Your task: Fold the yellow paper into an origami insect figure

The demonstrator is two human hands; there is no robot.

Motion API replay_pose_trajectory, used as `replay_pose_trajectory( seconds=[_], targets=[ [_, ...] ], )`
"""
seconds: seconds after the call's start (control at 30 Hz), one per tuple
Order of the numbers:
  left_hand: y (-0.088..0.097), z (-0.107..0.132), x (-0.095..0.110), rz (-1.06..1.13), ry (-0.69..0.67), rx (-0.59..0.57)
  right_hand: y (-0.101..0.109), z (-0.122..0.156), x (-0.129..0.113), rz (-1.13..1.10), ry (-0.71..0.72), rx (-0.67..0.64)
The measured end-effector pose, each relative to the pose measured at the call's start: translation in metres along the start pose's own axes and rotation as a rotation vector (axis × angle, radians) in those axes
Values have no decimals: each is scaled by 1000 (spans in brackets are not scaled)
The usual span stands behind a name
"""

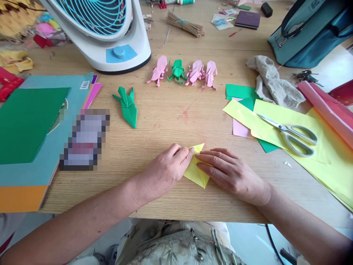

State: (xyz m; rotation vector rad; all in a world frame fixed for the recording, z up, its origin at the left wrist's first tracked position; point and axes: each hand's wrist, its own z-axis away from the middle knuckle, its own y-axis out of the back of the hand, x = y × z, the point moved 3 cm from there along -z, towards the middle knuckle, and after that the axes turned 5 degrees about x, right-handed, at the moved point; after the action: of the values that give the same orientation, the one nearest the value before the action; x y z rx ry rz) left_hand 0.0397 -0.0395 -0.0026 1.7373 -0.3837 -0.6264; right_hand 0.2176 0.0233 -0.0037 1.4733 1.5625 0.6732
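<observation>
A small folded piece of yellow origami paper (197, 170) lies on the table close to its front edge, with creases and a pointed top corner. My left hand (171, 162) is closed on its left side, fingers curled and thumb pressing near the upper edge. From the right, my right hand (230, 171) rests with its fingers stretched out flat over the paper's right edge; its thumb is hidden. Beyond the hands stand pink folded paper figures (197, 70) and a green folded paper figure (177, 70) in a row. A green partly folded paper shape (128, 106) lies to the left.
At right, scissors (289, 133) lie on yellow paper sheets (325, 162), near a grey cloth (275, 81) and a teal bag (306, 33). A fan (118, 51) stands at back left. A blurred phone (85, 141) and green sheet (30, 125) on a book are left.
</observation>
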Motion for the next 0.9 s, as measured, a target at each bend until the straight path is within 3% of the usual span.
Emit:
replay_pose_trajectory(
  seconds=[0.4,0.9],
  targets=[
    [0,-1,-1,20,-13,21,2,3,2,-31,-7,-17],
    [1,-1,-2,39,23,57,11,5,4,27,26,-141]
  ],
)
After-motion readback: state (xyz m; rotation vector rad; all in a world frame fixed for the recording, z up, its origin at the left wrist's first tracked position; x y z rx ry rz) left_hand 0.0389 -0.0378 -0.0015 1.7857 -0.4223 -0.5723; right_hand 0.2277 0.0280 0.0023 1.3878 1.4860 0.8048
